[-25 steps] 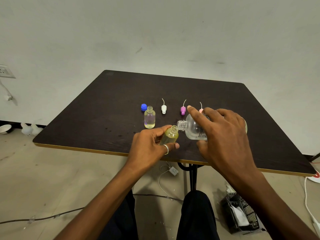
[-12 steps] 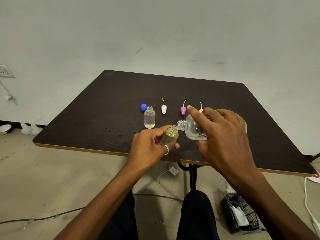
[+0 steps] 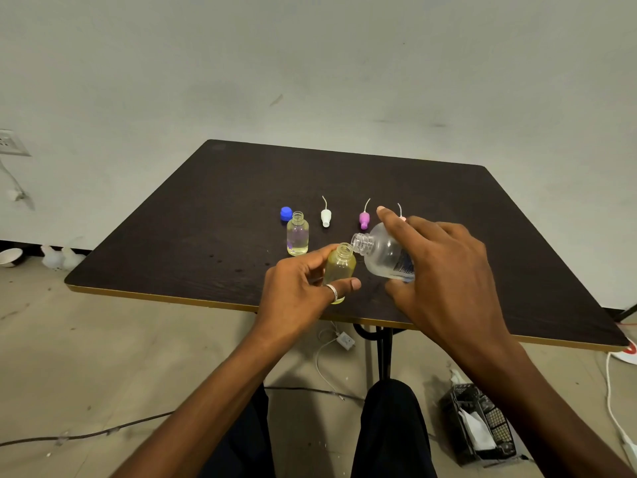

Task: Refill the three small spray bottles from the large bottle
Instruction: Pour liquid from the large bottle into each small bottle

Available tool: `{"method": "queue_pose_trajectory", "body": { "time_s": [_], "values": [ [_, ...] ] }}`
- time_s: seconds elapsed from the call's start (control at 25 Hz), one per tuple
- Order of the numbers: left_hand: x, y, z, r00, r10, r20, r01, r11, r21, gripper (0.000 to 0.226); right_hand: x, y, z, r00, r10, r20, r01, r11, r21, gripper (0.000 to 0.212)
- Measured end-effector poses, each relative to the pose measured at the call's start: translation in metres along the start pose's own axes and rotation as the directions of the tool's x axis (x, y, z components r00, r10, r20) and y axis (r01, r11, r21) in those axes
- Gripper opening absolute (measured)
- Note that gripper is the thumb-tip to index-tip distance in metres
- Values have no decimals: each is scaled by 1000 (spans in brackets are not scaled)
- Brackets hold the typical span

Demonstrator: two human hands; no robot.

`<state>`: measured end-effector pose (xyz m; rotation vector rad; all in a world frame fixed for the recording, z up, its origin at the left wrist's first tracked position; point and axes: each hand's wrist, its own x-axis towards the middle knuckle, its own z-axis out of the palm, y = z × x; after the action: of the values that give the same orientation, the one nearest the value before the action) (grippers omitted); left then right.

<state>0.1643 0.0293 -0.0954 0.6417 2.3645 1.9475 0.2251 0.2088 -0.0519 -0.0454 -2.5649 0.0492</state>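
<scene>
My left hand (image 3: pixel 296 294) grips a small yellowish bottle (image 3: pixel 339 267), uncapped and tilted slightly right, near the table's front edge. My right hand (image 3: pixel 444 267) holds the large clear bottle (image 3: pixel 382 255) tipped on its side, its open neck just above and right of the small bottle's mouth. A second small bottle (image 3: pixel 297 238) stands uncapped to the left, filled with clear liquid. Behind lie a blue cap (image 3: pixel 285 213), a white spray top (image 3: pixel 325 217), a purple spray top (image 3: pixel 364 219) and a pink spray top (image 3: pixel 401 215) mostly hidden by my right hand. I cannot see a third small bottle.
The dark table (image 3: pixel 224 208) has a gold front edge, with small wet drops left of my left hand. Below are my knees, cables on the floor and a black basket (image 3: pixel 482 429) at the right.
The large bottle's neck has tilted a little more toward the small bottle's mouth. Both hands stay in nearly the same place.
</scene>
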Motion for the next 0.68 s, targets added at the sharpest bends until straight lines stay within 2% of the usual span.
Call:
{"method": "queue_pose_trajectory", "body": {
  "time_s": [0.2,0.4,0.56,0.68],
  "values": [
    [1,4,1,1000,7,-10,-7,999,-48,50,3,-3,-8,992,91,93,-111,964,241,90],
    [3,0,3,999,-13,-37,13,1000,-15,53,6,10,-12,969,172,175,-236,848,475,86],
    [15,-9,5,994,-47,-97,49,999,18,49,12,24,-21,953,256,162,-301,743,598,84],
    [32,-22,19,988,-76,-136,80,997,20,49,16,35,-31,945,306,115,-309,721,621,81]
  ]
}}
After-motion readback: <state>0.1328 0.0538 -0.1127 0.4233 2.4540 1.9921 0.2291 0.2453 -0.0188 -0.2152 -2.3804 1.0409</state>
